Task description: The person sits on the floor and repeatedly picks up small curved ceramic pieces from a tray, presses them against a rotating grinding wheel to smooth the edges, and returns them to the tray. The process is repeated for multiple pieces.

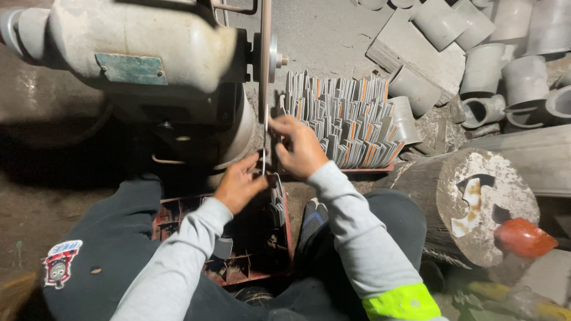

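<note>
Both my hands hold one thin flat metal blade (264, 142) upright against the edge of a narrow grinding wheel (265, 59). My left hand (239, 183) pinches the blade's lower end. My right hand (300, 146) grips its upper part, fingers close to the wheel. The wheel sits on the shaft of a large dusty grey motor (143, 53) at the upper left. Just beyond my right hand, a tray (369, 169) is packed with several upright grey and orange blades (345, 119).
A red divided crate (256, 270) lies between my knees, with a few blades in it. A round wooden stump (476, 205) stands at the right, with a red object (523, 236) beside it. Several grey pipe fittings (493, 59) are heaped at the upper right.
</note>
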